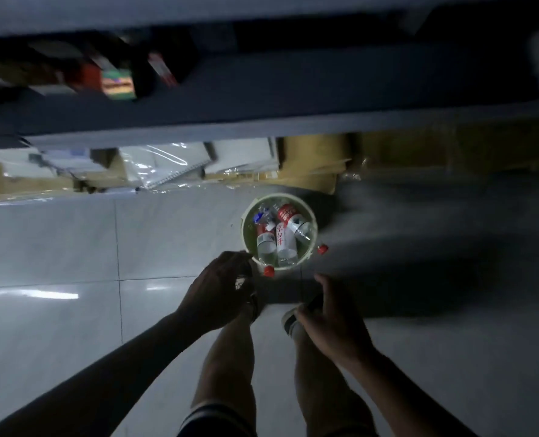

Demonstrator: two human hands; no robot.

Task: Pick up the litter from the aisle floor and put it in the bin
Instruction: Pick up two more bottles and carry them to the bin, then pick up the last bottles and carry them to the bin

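Presently I see the left hand (pixel 217 288) curled loosely, holding nothing I can make out, its knuckles just beside the bin (pixel 312 238) rim. I note the right hand (pixel 331 323) spread apart, empty. Beyond both hands the bin holds several plastic bottles (pixel 277 238). Two red caps (pixel 268 270) lie on the floor (pixel 57 247) against the bin.

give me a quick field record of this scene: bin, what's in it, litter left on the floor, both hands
bin: round pale bin on the tiled floor, below the shelves
contents: several plastic bottles
litter left: two red caps, one at the near rim, one to its right
left hand: at the bin's near edge, grip unclear
right hand: open, empty
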